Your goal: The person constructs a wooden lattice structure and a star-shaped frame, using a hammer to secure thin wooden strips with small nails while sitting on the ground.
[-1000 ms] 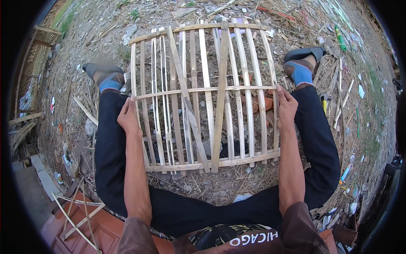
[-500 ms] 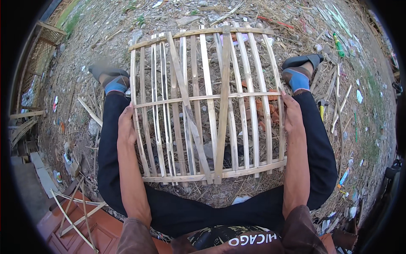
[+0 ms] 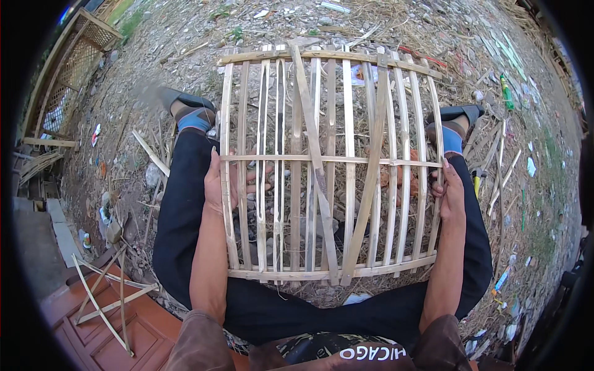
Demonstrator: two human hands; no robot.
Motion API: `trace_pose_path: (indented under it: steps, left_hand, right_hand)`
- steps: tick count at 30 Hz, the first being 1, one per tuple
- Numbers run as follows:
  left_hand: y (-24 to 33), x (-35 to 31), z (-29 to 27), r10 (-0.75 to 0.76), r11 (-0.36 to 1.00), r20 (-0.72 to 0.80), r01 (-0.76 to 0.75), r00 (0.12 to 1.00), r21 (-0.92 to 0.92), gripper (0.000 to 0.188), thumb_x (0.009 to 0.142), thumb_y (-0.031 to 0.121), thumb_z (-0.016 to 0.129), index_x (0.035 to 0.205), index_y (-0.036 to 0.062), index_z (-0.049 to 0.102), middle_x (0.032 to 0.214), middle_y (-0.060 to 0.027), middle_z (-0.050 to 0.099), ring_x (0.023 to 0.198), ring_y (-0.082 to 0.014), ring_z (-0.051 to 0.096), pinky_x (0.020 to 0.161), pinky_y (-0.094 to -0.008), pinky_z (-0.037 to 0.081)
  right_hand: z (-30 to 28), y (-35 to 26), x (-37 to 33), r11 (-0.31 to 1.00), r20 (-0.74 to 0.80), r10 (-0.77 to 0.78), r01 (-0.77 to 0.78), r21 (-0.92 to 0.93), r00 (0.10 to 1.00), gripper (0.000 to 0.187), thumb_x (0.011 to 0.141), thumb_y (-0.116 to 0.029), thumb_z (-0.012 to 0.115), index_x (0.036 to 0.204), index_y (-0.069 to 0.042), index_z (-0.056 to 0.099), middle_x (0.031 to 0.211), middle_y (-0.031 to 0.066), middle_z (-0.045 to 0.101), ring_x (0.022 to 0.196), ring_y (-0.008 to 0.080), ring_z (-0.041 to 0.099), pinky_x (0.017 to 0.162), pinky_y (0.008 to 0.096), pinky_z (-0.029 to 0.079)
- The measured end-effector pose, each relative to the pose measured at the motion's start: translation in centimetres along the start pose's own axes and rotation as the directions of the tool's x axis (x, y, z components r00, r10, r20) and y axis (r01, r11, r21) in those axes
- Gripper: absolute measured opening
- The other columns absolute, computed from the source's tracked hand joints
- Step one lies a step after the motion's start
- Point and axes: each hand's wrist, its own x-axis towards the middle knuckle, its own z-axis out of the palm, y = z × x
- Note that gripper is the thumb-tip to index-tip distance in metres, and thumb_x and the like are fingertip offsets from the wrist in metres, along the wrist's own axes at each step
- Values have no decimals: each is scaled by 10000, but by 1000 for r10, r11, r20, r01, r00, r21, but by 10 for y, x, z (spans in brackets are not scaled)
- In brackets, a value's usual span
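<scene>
Between my legs I hold a slatted wooden panel (image 3: 348, 185), a frame of thin pale strips joined by crossbars at the far end, middle and near end. Two slanting strips (image 3: 366, 191) cross over the others and come close together at the near end. My left hand (image 3: 215, 185) grips the left edge near the middle crossbar, its thumb outside and its fingers showing behind the slats. On the opposite edge, my right hand (image 3: 453, 190) has its fingers curled round the outermost slat. Two of the left-hand slats (image 3: 279, 123) bear dark stripes.
A hammer (image 3: 477, 179) with a yellow handle lies beside my right leg. Loose wood strips (image 3: 102, 300) rest on a reddish-brown panelled board (image 3: 154, 334) at the lower left. A green bottle (image 3: 507, 93) lies at the far right on stony, littered ground. A lattice frame (image 3: 65, 80) stands far left.
The panel has shifted to the right in the view and sits a little lower, with both hands still on it. My left fingers now show behind the slats.
</scene>
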Motion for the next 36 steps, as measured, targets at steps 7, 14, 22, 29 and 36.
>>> trace_pose_path:
  steps: [7,14,22,29,36]
  left_hand:
    - [-13,2,6,-60,998,-97,61,993,8,740,959,657,304,1455,109,355,1310,-223,506,1245,-530,472,900,-647,517]
    - [-17,1,5,-65,992,77,73,995,-100,826,942,688,313,1497,76,304,1295,-209,556,1235,-508,496,935,-694,452]
    - [-26,1,-8,-109,955,259,173,960,-241,861,934,689,348,1504,49,269,1463,-192,440,1331,-557,349,985,-806,255]
    - [-32,-4,3,-49,929,358,174,932,-326,850,933,698,334,1506,76,246,1488,-206,390,1270,-592,399,964,-803,293]
    - [-31,2,17,-11,940,366,134,930,-313,808,941,693,314,1510,122,255,1484,-232,380,1231,-592,440,955,-768,352]
  right_hand:
    - [-11,1,-7,998,-67,4,-8,-59,998,223,1010,-279,543,1138,-101,586,796,13,600,472,53,424,425,184,331]
    - [-15,2,-5,998,-65,19,-23,-60,998,225,1010,-286,542,1138,-104,579,793,12,598,466,52,414,417,185,327]
    - [-21,-1,-8,999,-96,18,-22,-43,995,228,1010,-284,544,1133,-96,581,776,16,594,458,44,408,403,175,318]
    - [-16,0,-16,998,-123,50,-56,-43,991,231,1019,-277,524,1141,-89,580,791,20,591,465,42,403,412,176,317]
    - [-18,-5,-18,996,-120,57,-65,-64,991,250,1022,-295,511,1135,-82,577,779,18,572,466,44,395,418,187,315]
